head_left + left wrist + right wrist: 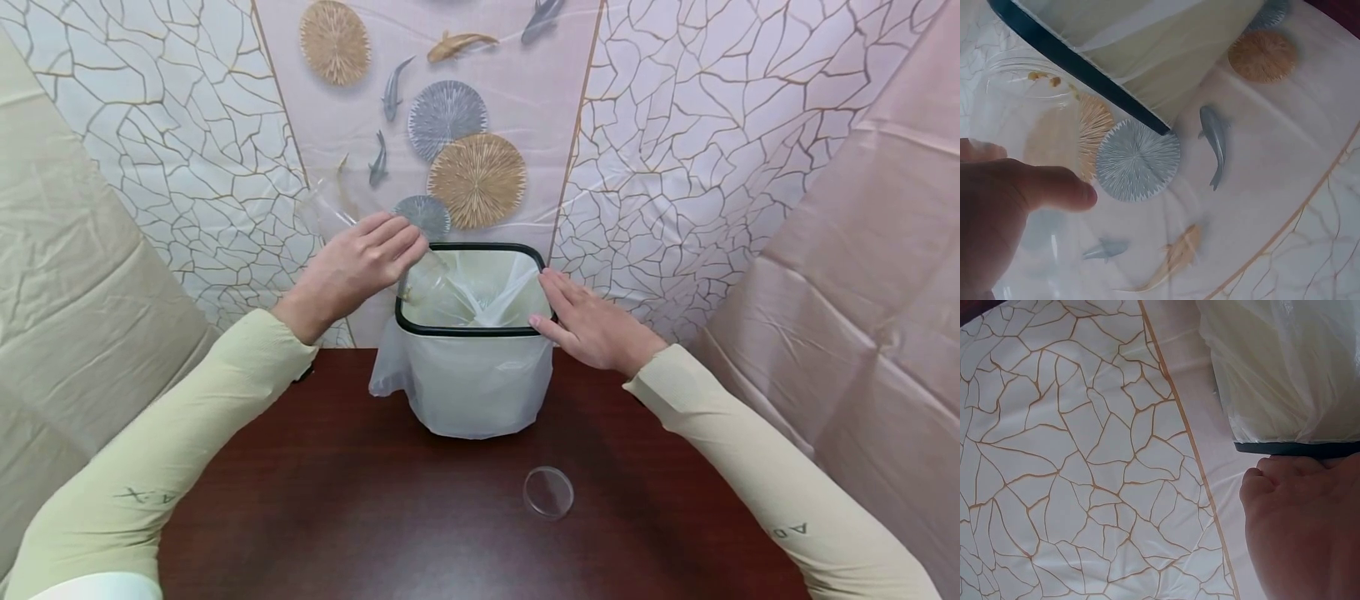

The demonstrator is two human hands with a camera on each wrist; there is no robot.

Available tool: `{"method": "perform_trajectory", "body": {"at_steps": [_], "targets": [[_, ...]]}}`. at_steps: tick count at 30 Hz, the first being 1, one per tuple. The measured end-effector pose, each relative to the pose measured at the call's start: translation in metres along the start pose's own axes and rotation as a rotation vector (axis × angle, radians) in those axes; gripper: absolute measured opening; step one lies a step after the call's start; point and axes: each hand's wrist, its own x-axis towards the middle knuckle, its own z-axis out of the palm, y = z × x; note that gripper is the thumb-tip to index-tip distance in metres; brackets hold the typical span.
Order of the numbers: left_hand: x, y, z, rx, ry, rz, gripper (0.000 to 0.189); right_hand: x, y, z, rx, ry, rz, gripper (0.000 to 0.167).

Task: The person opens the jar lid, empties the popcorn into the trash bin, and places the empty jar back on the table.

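Observation:
My left hand (363, 258) grips a clear plastic jar (333, 204), tilted mouth-down over the left side of a bin. Small yellowish scraps (1054, 81) cling inside the jar near its mouth in the left wrist view. The pale bin (480, 387) stands upright, with a translucent bag lining it and folded over its outside. A black rim (468, 331) runs round the top. At the right side of that rim rests my right hand (592, 329), fingers extended and thumb apart from them. The bin's floor is hidden by the bag.
A clear round lid (548, 492) lies on the dark wooden table (360, 533), in front of the bin and slightly right. Loose bag (390, 367) hangs at the bin's left. Patterned cloth (675, 167) forms the back wall, with beige fabric (840, 317) at the sides.

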Motion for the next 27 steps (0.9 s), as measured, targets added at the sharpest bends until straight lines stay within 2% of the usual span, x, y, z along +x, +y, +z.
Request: {"method": "perform_trajectory", "body": {"at_steps": [3, 7, 10, 13, 18, 21, 27], "targets": [[-0.006, 0.000, -0.001, -0.175, 0.011, -0.140, 0.032, 0.000, 0.000, 0.000, 0.005, -0.001, 0.002, 0.082], [-0.016, 0.000, -0.005, -0.396, 0.004, -0.364, 0.060, 0.000, 0.000, 0.001, 0.010, -0.005, 0.006, 0.083], [-0.023, 0.000, -0.009, -0.516, -0.023, -0.523, 0.077, 0.000, 0.000, 0.001, 0.006, -0.001, 0.006, 0.083], [-0.027, 0.003, -0.014, -0.611, -0.029, -0.667, 0.080, 0.000, 0.001, 0.001, 0.007, 0.001, 0.006, 0.083], [-0.032, 0.012, -0.021, -0.774, 0.053, -0.916, 0.080, 0.000, 0.001, 0.001, 0.019, 0.003, 0.012, 0.083], [-0.037, 0.021, -0.022, -0.904, 0.111, -1.052, 0.079, 0.001, 0.001, 0.001, 0.023, 0.007, 0.013, 0.083], [-0.054, 0.041, -0.015, -1.199, 0.195, -1.224, 0.070, 0.001, 0.001, 0.004, 0.037, 0.024, 0.021, 0.084]]}}
